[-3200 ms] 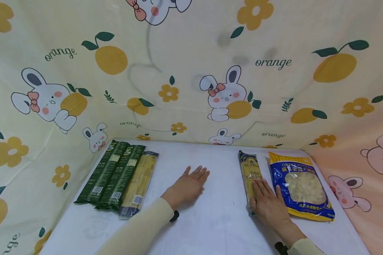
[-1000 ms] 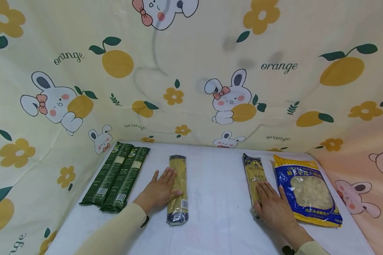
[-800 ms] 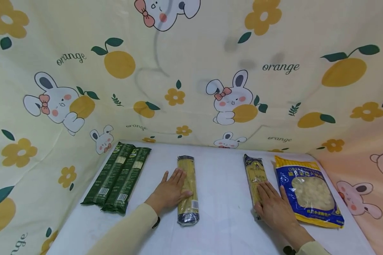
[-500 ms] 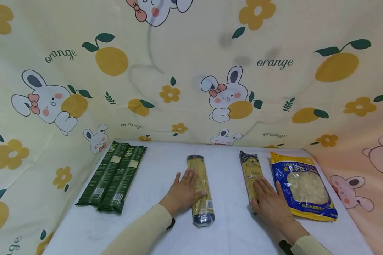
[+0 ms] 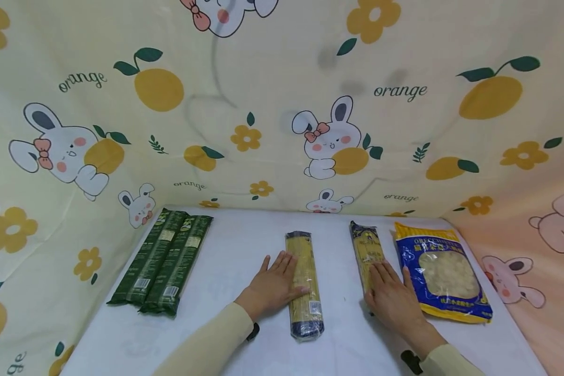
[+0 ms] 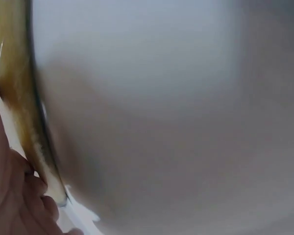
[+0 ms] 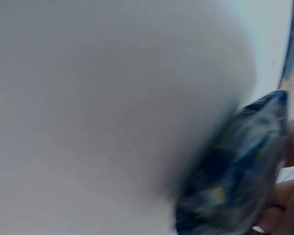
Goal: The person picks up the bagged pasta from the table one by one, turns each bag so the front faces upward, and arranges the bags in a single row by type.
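Note:
In the head view my left hand (image 5: 270, 287) lies against the left side of a clear spaghetti pack (image 5: 303, 266) with dark blue ends. Its fingers are extended and the thumb reaches over the pack. Over the lower part of another spaghetti pack (image 5: 366, 245) rests my right hand (image 5: 397, 303), back upward, with fairly straight fingers; that pack's lower end is mostly hidden. The left wrist view catches the first pack (image 6: 17, 73) beside my fingers (image 6: 27, 196). Blurred in the right wrist view is the second pack's dark blue end (image 7: 235, 171), next to my fingers.
Two long green packs (image 5: 176, 266) lie side by side on the left of the white tabletop (image 5: 244, 230). To the right of my right hand is a blue and yellow orecchiette bag (image 5: 448, 274). A printed cloth (image 5: 272, 104) stands behind and at both sides.
The left spaghetti pack has been slid rightward by my left hand, from beside the green packs to the table's middle, near the other spaghetti pack. My right hand stays on its pack.

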`<state>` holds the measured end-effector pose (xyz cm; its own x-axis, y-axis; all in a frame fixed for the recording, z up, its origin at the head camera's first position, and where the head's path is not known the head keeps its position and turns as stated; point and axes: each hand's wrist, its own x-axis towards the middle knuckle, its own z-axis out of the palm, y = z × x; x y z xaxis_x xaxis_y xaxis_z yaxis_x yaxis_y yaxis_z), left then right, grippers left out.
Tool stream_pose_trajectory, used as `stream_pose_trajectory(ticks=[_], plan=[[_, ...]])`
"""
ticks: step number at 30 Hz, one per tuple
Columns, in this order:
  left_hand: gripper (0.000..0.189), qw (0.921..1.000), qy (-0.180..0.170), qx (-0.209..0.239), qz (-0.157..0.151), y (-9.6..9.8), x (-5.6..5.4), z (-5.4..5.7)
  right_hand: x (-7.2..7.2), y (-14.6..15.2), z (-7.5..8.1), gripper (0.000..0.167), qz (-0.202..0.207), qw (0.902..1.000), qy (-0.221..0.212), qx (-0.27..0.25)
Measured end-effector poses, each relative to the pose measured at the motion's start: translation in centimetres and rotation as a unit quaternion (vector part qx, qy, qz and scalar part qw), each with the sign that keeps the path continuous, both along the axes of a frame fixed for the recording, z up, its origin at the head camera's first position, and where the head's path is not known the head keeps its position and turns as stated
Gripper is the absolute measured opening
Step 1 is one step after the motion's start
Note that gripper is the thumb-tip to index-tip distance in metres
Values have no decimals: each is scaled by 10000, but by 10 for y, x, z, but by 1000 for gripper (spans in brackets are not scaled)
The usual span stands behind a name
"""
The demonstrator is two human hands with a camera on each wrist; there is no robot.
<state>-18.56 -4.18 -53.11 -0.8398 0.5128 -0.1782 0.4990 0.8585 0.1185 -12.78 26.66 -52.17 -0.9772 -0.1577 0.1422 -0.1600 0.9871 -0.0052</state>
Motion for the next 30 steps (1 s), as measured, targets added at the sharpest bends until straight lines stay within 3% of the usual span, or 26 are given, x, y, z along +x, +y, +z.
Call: stream_pose_trajectory(ticks=[4, 7, 10, 14, 16, 23, 30], plan=[[94, 9999, -47, 106, -128, -3, 1, -4, 2, -10, 7, 61, -83, 9998, -132, 103], [94, 9998, -33, 97, -155, -2, 1, -4, 4, -16, 8, 59, -112, 9998, 38, 172], [94, 9999, -17, 25, -133, -1, 1, -4, 5, -21, 5, 52, 52, 9979, 623, 145], [94, 9999, 23, 12, -131, 0, -3, -3, 11, -37, 1, 36, 546, 9862, 1557, -136], [88, 9996, 257, 51, -141, 0, -5, -1, 16, -49, 1, 35, 759, 9817, 1730, -246], [48, 9899, 1395, 183, -170, 5, -24, 7, 35, -93, 1, 43, 1056, 9856, 1287, -305], [42, 9880, 1521, 196, 190, 15, -57, 10, 44, -111, 1, 55, 1085, 9926, 514, -159]])
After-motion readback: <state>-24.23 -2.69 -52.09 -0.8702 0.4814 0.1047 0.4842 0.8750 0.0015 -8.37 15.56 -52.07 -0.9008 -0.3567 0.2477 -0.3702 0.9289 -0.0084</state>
